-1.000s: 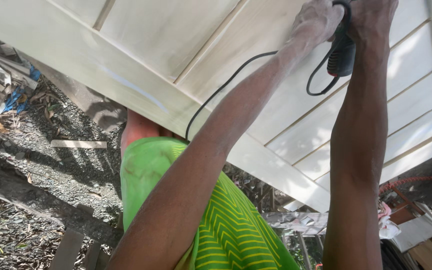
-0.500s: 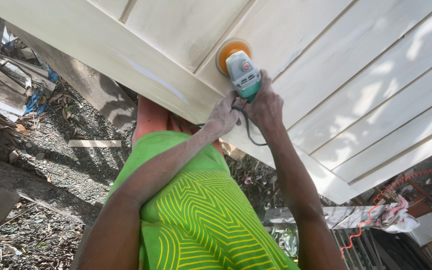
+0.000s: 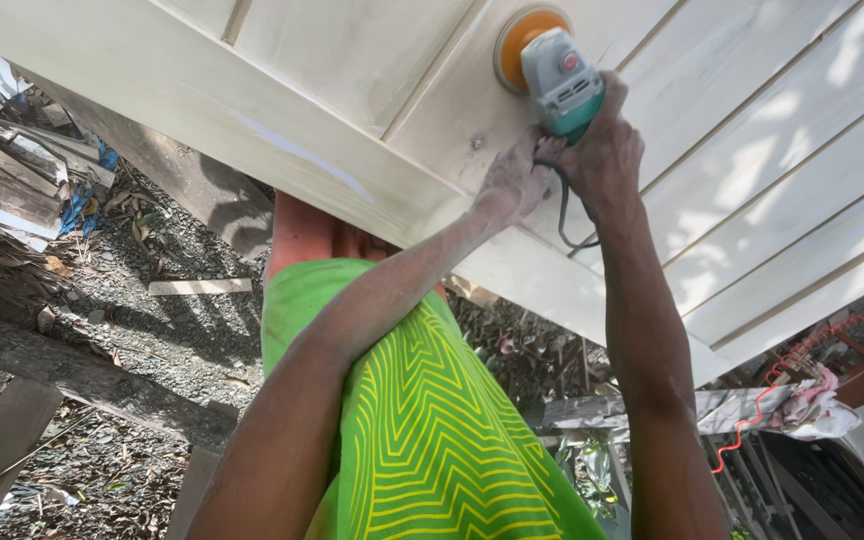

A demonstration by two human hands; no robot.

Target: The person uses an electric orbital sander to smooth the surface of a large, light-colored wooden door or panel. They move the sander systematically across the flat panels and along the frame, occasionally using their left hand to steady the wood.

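Observation:
A pale wooden panelled door (image 3: 772, 160) lies flat in front of me, with grooved boards and a broad frame. On it rests a green and grey power sander (image 3: 558, 78) with an orange disc pad pressed against the wood. My right hand (image 3: 607, 150) grips the sander's body from behind. My left hand (image 3: 512, 185), dusty white, is closed around the sander's rear end where the black cord leaves it. Both arms reach forward over my green patterned shirt.
Gravel ground (image 3: 152, 320) with leaves and wood scraps lies to the left. A loose strip of wood (image 3: 199, 287) lies on it. Rough planks (image 3: 82, 375) cross at the lower left. An orange cable (image 3: 767, 395) and rags sit at the lower right.
The sander and both hands have come back from the far right of the panel toward the middle, nearer to me. The orange pad now shows on the wood.

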